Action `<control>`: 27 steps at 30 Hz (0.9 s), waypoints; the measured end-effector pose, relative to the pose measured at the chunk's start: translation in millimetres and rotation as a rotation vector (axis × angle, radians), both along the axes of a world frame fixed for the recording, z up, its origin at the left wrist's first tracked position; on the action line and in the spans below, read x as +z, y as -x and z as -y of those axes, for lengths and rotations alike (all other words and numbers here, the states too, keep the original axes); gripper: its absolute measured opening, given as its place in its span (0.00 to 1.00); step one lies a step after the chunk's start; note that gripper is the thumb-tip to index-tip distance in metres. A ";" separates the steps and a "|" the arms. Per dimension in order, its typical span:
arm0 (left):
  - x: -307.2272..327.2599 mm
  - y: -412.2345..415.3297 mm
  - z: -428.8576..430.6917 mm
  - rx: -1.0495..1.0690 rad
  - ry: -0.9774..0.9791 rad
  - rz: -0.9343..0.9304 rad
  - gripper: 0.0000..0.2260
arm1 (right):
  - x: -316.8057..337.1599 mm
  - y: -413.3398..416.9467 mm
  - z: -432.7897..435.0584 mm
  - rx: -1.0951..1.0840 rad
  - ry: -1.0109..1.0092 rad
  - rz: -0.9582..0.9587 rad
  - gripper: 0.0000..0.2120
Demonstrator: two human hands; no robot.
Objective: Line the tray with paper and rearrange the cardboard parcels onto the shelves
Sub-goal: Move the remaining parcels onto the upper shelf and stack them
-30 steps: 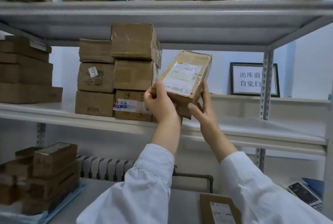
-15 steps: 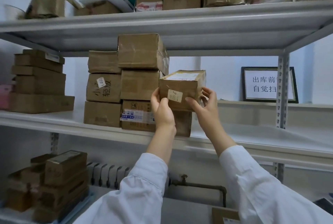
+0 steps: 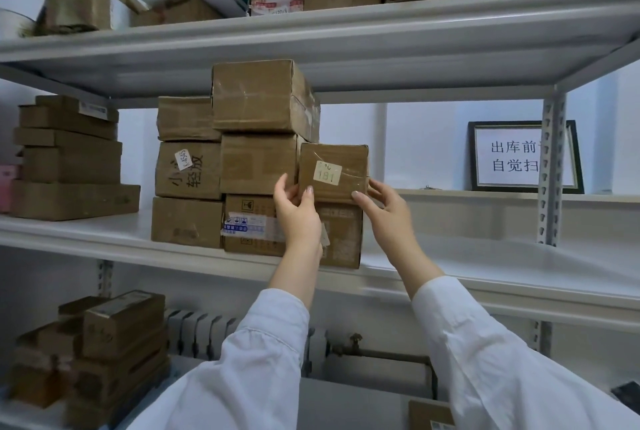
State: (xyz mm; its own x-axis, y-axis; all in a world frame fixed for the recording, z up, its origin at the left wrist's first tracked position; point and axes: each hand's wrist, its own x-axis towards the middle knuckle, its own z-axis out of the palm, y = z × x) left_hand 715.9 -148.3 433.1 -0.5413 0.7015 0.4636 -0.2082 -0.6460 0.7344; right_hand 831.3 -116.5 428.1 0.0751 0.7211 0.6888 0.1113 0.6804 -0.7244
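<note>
A small cardboard parcel (image 3: 337,166) with a pale sticker reading 181 sits on top of another box (image 3: 341,235) on the middle shelf (image 3: 104,235), pushed against the stack of parcels (image 3: 256,139). My left hand (image 3: 298,208) holds its lower left corner, thumb on the front face. My right hand (image 3: 388,208) holds the lower right corner, fingers curled round the side. Both arms are in white sleeves.
More flat boxes (image 3: 69,159) are stacked at the shelf's left end. A framed sign (image 3: 519,159) leans at the back right behind a shelf post (image 3: 550,170). The top shelf (image 3: 346,24) carries several parcels. Boxes (image 3: 104,353) sit in a tray at the lower left.
The parcel has been turned level and pushed back onto the lower box, its stickered face now toward me. Both hands followed it in and slid to its bottom corners.
</note>
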 end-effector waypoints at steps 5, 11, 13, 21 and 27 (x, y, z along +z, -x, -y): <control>-4.1 0.9 -12.3 0.051 0.067 -0.031 0.11 | -3.5 1.5 -5.0 -0.016 0.046 0.100 0.21; -9.0 3.2 -23.8 0.142 0.170 0.001 0.06 | -4.7 0.2 -6.0 -0.097 0.085 0.041 0.15; -10.7 4.3 -24.8 0.119 0.224 0.046 0.06 | -6.3 0.8 -6.7 -0.103 0.086 0.029 0.14; -16.8 5.6 -23.9 0.103 0.285 0.020 0.08 | -18.0 4.0 -3.0 -0.049 0.073 0.075 0.16; -34.4 -2.9 -22.9 0.262 0.296 0.056 0.05 | -28.7 -3.4 10.2 -0.100 0.109 0.058 0.20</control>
